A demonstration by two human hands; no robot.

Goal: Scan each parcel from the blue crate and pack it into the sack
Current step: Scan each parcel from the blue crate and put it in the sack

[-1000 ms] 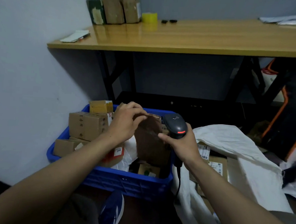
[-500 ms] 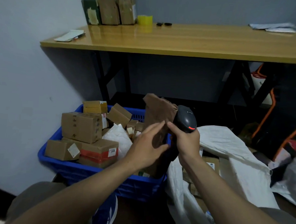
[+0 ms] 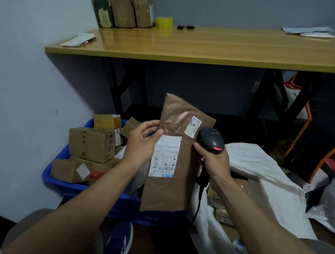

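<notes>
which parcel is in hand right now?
The flat brown envelope, pinched by the left hand, white label facing the camera. The cardboard boxes lie untouched in the blue crate.

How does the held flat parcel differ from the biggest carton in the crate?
The flat parcel is a thin pouch, held aloft by the left hand; the carton is a blocky box resting in the blue crate. The parcel shows a big white label; the carton's near face shows dark markings. Both are brown.

Worn items: grey trousers point(image 3: 19, 228) over the left knee; blue sports shoe point(image 3: 118, 239) with white side stripes. Bare: left hand point(image 3: 142, 143), right hand point(image 3: 215, 158), both forearms.
</notes>
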